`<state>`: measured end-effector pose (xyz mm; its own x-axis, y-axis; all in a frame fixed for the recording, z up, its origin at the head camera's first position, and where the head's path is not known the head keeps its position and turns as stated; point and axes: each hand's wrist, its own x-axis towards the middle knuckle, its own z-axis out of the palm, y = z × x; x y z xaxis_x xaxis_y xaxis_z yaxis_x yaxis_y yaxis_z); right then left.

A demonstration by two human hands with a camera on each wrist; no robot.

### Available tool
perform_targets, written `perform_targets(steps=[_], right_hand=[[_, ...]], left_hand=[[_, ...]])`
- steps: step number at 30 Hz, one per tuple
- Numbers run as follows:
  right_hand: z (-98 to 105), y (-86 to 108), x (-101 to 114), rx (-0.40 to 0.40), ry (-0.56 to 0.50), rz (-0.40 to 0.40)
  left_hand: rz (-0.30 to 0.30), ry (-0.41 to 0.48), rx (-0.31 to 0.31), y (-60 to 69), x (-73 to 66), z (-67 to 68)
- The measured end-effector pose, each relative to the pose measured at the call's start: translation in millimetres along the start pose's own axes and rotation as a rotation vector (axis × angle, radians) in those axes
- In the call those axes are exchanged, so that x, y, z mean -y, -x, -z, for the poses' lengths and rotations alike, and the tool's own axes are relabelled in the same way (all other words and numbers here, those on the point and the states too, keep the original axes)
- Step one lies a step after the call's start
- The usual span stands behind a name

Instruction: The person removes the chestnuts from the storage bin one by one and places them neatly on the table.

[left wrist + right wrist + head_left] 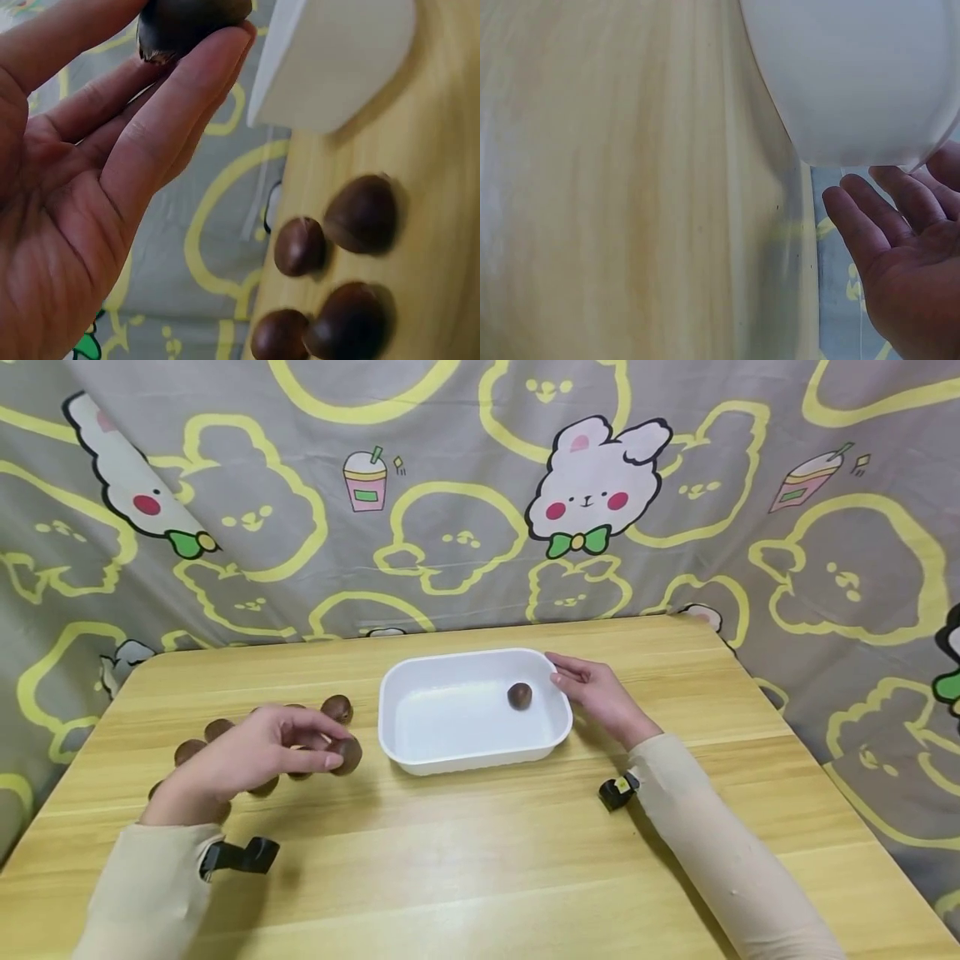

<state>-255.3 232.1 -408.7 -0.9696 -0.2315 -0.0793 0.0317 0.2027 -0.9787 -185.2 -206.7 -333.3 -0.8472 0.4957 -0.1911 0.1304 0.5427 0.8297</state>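
In the head view my left hand [258, 752] pinches a chestnut [347, 757] between thumb and fingertips, left of a white plastic tub [476, 760]. The left wrist view shows that held chestnut [191, 22] at the top edge, above the table. One chestnut [520, 696] lies inside the tub, towards its right end. My right hand [603, 697] is at the tub's right end, thumb at the rim and fingers along the outside. From the right wrist, the tub's outer wall [862, 82] shows beside the loosely spread fingers [855, 225].
Several loose chestnuts [337, 708] lie on the wooden table [480, 860] at the left, partly hidden behind my left hand and forearm. A patterned grey curtain [465, 460] hangs behind the table's far edge. Black camera mounts [242, 857] sit at both wrists.
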Motion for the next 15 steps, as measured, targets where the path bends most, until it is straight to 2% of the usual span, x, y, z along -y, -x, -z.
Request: perform_targets(steps=[5, 10, 15], right_hand=[[2, -0.6, 0, -0.004, 0.005, -0.010], [3, 1.1, -3, -0.005, 0.014, -0.013], [2, -0.4, -2, 0.003, 0.011, 0.002]], left_hand=[[0.031, 0.021, 0.045, 8.7, 15.3, -5.0], [0.035, 0.017, 0.075, 8.9, 37.0, -12.6], [0.051, -0.012, 0.070, 8.5, 48.9, -16.1]])
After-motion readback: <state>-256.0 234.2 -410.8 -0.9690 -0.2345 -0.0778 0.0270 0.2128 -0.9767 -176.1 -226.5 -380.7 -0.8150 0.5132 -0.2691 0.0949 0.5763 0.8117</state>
